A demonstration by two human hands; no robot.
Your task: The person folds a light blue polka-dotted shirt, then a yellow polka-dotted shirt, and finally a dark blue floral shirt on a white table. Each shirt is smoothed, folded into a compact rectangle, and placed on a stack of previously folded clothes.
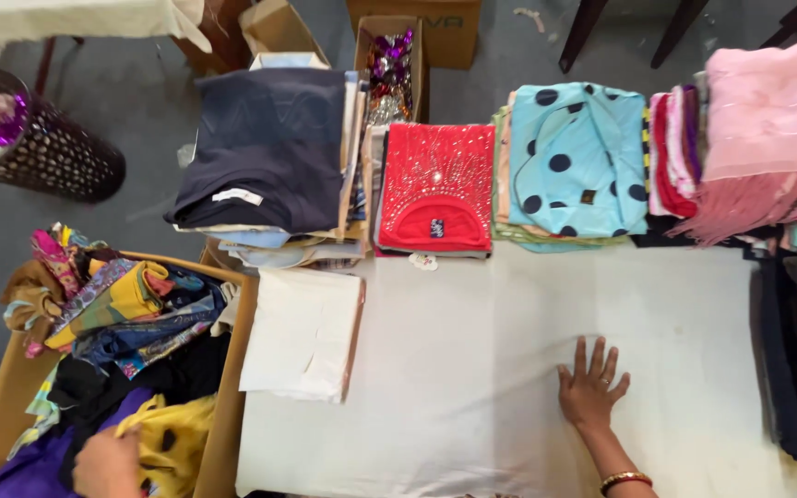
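On the tabletop [472,387], right hand [590,387] rests flat, fingers spread; left hand [108,461] reaches into unsorted clothes [140,387], fingers hidden; folded stacks [435,184] wait behind.

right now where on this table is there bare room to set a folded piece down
The widest bare patch of the white table lies between the cream folded cloth and the right hand, below the red sequinned top. Another lies below the blue dotted top. The far edge and the cardboard box by the left hand are crowded.
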